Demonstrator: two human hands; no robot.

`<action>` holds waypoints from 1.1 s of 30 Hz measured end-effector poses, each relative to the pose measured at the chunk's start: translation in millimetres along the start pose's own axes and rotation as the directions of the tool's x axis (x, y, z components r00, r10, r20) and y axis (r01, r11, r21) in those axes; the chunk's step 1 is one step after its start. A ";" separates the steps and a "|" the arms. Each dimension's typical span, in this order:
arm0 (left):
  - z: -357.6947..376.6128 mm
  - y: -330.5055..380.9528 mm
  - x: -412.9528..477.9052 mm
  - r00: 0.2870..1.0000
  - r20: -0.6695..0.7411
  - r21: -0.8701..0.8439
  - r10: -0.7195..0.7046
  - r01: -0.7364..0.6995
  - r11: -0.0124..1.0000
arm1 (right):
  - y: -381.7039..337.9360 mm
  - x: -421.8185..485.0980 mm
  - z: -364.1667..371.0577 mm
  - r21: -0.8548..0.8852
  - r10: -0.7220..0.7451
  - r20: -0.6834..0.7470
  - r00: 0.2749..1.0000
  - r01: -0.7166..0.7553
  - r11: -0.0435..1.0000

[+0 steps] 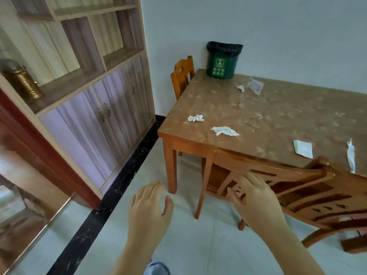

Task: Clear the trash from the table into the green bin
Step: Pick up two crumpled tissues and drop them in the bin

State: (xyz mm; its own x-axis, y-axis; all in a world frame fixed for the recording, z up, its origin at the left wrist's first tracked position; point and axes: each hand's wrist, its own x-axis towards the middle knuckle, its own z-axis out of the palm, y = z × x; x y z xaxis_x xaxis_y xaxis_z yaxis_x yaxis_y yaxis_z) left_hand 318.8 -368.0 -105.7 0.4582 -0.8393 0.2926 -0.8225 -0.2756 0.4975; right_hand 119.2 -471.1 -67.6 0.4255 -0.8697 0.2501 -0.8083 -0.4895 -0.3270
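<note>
A green bin [222,65] with a black liner stands on the far left corner of the brown table [278,120]. Scattered on the table are a crumpled white tissue [195,118], a second crumpled tissue [225,131], a small scrap [240,88], a clear wrapper [255,85], a folded white napkin [303,148] and a torn white strip [351,157]. My left hand [149,209] hovers over the floor, fingers apart, holding nothing. My right hand [256,201] is in front of a chair back, fingers spread and empty. Both hands are short of the table.
A wooden chair [297,187] is tucked in at the near edge, between me and the table. Another chair [182,76] stands at the table's left end. A tall cabinet [89,96] with a brass pot [21,80] lines the left wall. Tiled floor lies below.
</note>
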 end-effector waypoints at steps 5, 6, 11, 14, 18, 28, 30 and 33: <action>3.1 -59.9 87.8 0.999 0.025 -0.072 0.040 -0.038 0.997 | -46.0 72.5 31.0 -0.045 0.018 0.041 0.999 -0.016 0.999; 5.2 -67.6 103.9 0.998 0.030 -0.088 0.052 -0.049 0.995 | -53.2 87.4 33.6 -0.051 0.021 0.041 0.999 -0.019 0.999; 30.8 -79.1 166.7 0.983 0.108 -0.146 0.146 -0.130 0.981 | -62.2 144.4 50.0 -0.065 0.096 0.005 0.995 -0.096 0.993; 48.9 -81.9 188.9 0.972 0.152 -0.186 0.182 -0.153 0.971 | -58.3 166.5 64.4 -0.072 0.135 0.008 0.991 -0.134 0.988; 81.0 -88.4 232.3 0.959 0.191 -0.195 0.210 -0.172 0.966 | -35.0 203.5 82.6 -0.068 0.207 0.009 0.978 -0.206 0.976; 175.9 -74.1 378.9 0.918 0.239 -0.122 0.317 -0.295 0.948 | 67.3 324.5 134.9 -0.002 0.343 0.019 0.939 -0.343 0.939; 194.9 -67.7 401.9 0.907 0.263 -0.105 0.329 -0.312 0.944 | 91.0 339.6 147.1 0.000 0.378 0.028 0.925 -0.378 0.926; 223.2 -61.9 428.9 0.891 0.297 -0.090 0.342 -0.330 0.940 | 122.8 354.7 166.1 -0.015 0.438 0.090 0.894 -0.439 0.898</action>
State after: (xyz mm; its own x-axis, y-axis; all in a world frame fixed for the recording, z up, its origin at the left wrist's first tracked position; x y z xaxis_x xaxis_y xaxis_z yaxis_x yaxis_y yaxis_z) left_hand 491.0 -815.5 -193.3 0.0270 -0.9817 0.1883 -0.8937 0.0607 0.4445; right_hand 238.4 -850.2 -170.4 0.0630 -0.9980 -0.0016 -0.9189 -0.0573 -0.3903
